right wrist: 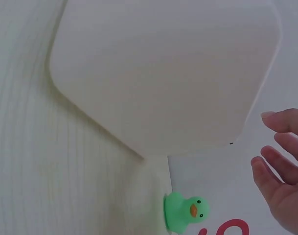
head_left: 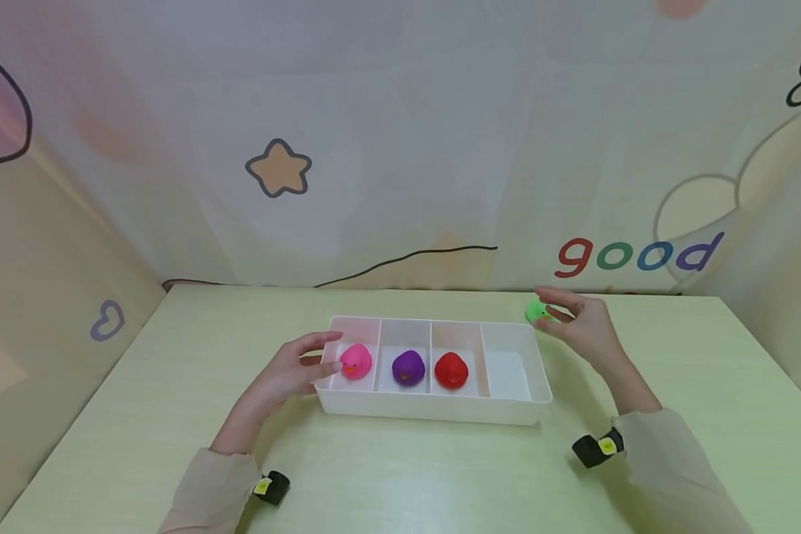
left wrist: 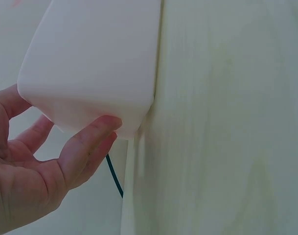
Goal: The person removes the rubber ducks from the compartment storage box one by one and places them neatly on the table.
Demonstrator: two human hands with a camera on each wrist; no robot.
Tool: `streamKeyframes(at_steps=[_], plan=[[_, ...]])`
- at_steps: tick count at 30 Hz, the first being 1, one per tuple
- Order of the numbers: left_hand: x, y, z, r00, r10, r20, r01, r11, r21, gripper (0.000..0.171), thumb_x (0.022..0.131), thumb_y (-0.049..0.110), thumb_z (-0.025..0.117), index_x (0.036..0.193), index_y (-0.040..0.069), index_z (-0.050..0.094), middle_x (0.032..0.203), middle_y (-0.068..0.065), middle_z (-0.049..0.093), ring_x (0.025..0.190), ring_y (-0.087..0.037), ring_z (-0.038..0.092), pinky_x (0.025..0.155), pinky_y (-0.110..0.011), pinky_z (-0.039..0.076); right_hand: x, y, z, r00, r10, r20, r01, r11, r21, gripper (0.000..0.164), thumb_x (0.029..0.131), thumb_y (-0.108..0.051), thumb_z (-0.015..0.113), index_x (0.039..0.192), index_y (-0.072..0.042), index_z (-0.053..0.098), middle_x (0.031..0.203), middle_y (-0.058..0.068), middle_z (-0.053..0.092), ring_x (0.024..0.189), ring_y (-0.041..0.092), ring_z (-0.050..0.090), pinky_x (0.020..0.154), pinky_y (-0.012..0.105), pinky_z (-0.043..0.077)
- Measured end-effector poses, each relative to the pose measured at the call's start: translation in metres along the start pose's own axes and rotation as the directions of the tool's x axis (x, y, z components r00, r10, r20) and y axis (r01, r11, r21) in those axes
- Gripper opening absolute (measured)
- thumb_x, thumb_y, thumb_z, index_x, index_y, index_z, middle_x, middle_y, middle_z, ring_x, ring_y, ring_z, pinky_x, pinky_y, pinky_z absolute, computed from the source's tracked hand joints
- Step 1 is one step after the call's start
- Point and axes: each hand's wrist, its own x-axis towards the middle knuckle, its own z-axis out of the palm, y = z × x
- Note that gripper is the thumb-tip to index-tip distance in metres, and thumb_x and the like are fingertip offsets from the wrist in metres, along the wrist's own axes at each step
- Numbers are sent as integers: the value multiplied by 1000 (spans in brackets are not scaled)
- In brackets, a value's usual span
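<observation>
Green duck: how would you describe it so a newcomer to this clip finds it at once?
On the pale table stands a white tray. Just past the tray's far right corner, near the table's back edge, is the green duck, beside the right hand. Unlike the pink duck, purple duck and red duck, it stands outside the tray.

Holds both arms out in front, well apart, with the left arm (head_left: 215,486) and the right arm (head_left: 670,460) each slanting inward. Grips with the left hand (head_left: 297,367), with the thumb (head_left: 328,368) apart from the pointer finger (head_left: 317,340). Holds the right hand (head_left: 586,326) farther forward, with softly bent fingers (right wrist: 282,165). Shows a bit of bare wrist on both sides.
</observation>
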Motion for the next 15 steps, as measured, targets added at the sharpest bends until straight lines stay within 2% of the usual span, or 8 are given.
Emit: streamKeyframes(at_steps=[5,8,12,15], plan=[[1,-1,-1,1000,-6,-6,7,1000,7,53,83,15,66,132,16,47,137,-14,38,118,-36,44,74,-37,53,-8,-8,8,1000,-2,27,2,1000,17,52,77,-3,71,125,6,51,126,21,52,95,-7,54,80,18,46],[1,-1,-1,1000,-6,-3,6,1000,1,53,83,16,66,132,16,47,136,-14,38,118,-36,44,74,-37,53,-12,-12,13,999,-14,51,13,1000,13,53,77,-4,71,125,6,50,128,22,50,103,5,57,81,18,45],[1,-1,-1,1000,-4,-1,4,1000,-4,53,82,17,67,132,17,48,135,-12,40,117,-35,44,72,-36,53,-18,-16,20,996,-41,77,40,999,16,53,77,-2,71,125,7,50,129,21,50,112,26,54,82,21,45],[0,-1,-1,1000,1,4,-1,1000,0,53,83,17,66,133,16,47,135,-13,39,117,-35,44,71,-34,53,-22,-20,24,994,-56,95,53,998,31,53,77,0,70,125,6,50,129,21,50,113,34,51,84,25,45]])
